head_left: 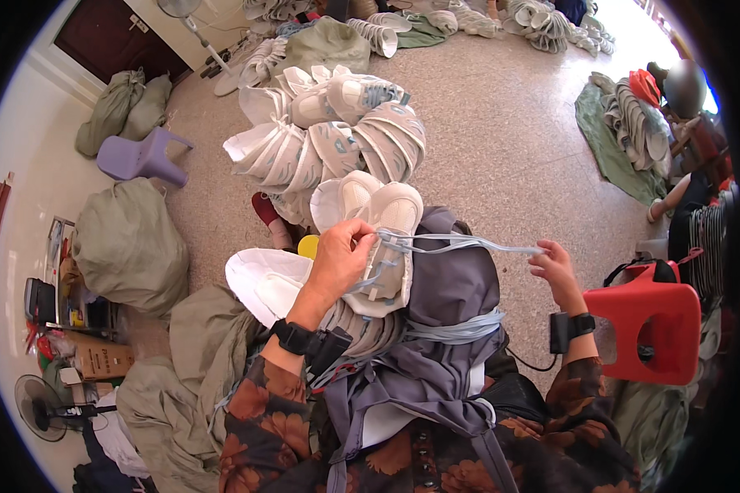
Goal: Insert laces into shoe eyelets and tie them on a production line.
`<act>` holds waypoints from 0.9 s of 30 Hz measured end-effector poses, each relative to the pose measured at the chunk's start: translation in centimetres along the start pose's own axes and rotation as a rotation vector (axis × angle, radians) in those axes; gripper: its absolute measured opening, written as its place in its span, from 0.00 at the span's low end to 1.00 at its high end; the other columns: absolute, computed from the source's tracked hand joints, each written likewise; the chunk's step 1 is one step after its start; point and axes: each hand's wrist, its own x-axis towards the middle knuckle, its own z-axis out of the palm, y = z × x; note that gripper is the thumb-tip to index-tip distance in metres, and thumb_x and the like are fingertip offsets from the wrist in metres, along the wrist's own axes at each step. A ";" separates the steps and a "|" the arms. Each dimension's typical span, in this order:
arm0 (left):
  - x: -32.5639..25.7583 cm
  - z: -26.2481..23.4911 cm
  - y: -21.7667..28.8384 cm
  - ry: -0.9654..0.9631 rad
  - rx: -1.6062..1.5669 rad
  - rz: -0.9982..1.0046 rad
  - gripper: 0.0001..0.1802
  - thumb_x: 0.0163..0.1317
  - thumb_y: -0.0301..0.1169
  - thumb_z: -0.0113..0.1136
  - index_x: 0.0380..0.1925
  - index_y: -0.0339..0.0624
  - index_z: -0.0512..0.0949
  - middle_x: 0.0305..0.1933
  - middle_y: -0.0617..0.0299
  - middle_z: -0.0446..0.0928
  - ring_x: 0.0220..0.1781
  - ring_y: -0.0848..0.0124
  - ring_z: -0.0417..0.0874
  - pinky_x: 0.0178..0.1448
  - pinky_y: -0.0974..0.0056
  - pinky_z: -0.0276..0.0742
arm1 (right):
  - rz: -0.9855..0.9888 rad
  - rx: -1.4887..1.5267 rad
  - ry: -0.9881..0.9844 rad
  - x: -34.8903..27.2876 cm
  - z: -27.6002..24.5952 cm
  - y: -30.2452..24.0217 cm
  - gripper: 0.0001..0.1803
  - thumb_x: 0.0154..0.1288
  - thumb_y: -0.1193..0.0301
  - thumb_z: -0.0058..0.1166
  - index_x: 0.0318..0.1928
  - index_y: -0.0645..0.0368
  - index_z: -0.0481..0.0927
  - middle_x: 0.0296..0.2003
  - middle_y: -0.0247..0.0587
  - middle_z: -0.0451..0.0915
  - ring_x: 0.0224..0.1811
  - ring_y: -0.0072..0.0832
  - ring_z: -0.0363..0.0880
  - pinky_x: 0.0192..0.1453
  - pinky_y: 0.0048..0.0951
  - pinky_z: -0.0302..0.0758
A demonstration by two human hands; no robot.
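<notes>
A beige-and-white shoe upper lies over my lap, toe pointing away, with pale blue lacing on its front. My left hand is closed in a pinch on the lace at the upper's edge. From there a bundle of light blue shoelace stretches taut to the right. Its far end is pinched between the fingers of my right hand, held out in the air. Under and beside this upper, more uppers with white linings are stacked. A hank of blue laces hangs across the grey cloth on my lap.
Ahead on the floor stands a large pile of shoe uppers. A red plastic stool is close on my right. Left are a purple stool, a full green sack and a fan. Another person's leg shows at far right.
</notes>
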 end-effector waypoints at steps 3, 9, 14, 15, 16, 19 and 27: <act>0.3 0.3 0.3 -0.027 -0.055 -0.078 0.05 0.64 0.26 0.64 0.34 0.34 0.82 0.28 0.63 0.81 0.28 0.80 0.77 0.34 0.69 0.74 | -0.291 -0.356 0.054 0.5 0.6 1.6 0.17 0.66 0.73 0.60 0.54 0.64 0.78 0.45 0.40 0.82 0.43 0.28 0.83 0.45 0.30 0.80; 0.1 0.6 -0.6 0.028 0.102 0.009 0.04 0.62 0.25 0.62 0.34 0.36 0.81 0.34 0.53 0.81 0.34 0.56 0.84 0.39 0.56 0.77 | -0.599 -0.394 0.020 -3.2 7.2 -4.2 0.07 0.72 0.75 0.56 0.48 0.62 0.81 0.39 0.36 0.83 0.42 0.23 0.83 0.44 0.28 0.80; -0.2 1.5 -0.6 0.126 0.518 0.287 0.03 0.60 0.26 0.63 0.33 0.42 0.81 0.36 0.54 0.80 0.41 0.52 0.83 0.45 0.52 0.78 | -0.681 -0.288 -0.455 -8.8 15.0 -8.6 0.08 0.71 0.80 0.53 0.48 0.63 0.81 0.41 0.37 0.84 0.40 0.22 0.84 0.45 0.25 0.80; -0.1 1.8 -0.4 0.130 0.513 0.292 0.03 0.60 0.26 0.63 0.33 0.42 0.81 0.36 0.54 0.80 0.41 0.52 0.83 0.45 0.52 0.78 | -0.694 -0.232 -0.516 -8.9 16.5 -8.1 0.09 0.71 0.79 0.54 0.50 0.63 0.81 0.42 0.38 0.84 0.40 0.22 0.84 0.45 0.26 0.80; 0.0 2.2 -0.5 0.140 0.524 0.274 0.03 0.60 0.27 0.63 0.33 0.43 0.81 0.36 0.54 0.79 0.41 0.52 0.83 0.46 0.52 0.77 | -0.803 -0.268 -0.496 -9.4 17.8 -8.0 0.12 0.69 0.79 0.55 0.52 0.63 0.80 0.43 0.42 0.83 0.39 0.26 0.85 0.43 0.28 0.80; -0.3 2.4 -1.7 0.161 0.525 0.245 0.03 0.60 0.27 0.63 0.34 0.43 0.81 0.36 0.55 0.79 0.42 0.52 0.82 0.47 0.51 0.77 | -0.920 -0.256 -0.424 -10.1 21.8 -7.6 0.14 0.67 0.79 0.55 0.53 0.63 0.79 0.44 0.47 0.83 0.37 0.34 0.85 0.42 0.33 0.79; -2.5 2.2 -1.1 0.131 0.468 0.313 0.14 0.61 0.28 0.64 0.48 0.40 0.80 0.42 0.55 0.78 0.48 0.53 0.80 0.52 0.54 0.77 | -0.813 -0.530 -0.548 -9.4 22.7 -6.8 0.12 0.66 0.75 0.50 0.45 0.67 0.82 0.39 0.62 0.83 0.45 0.57 0.82 0.50 0.51 0.78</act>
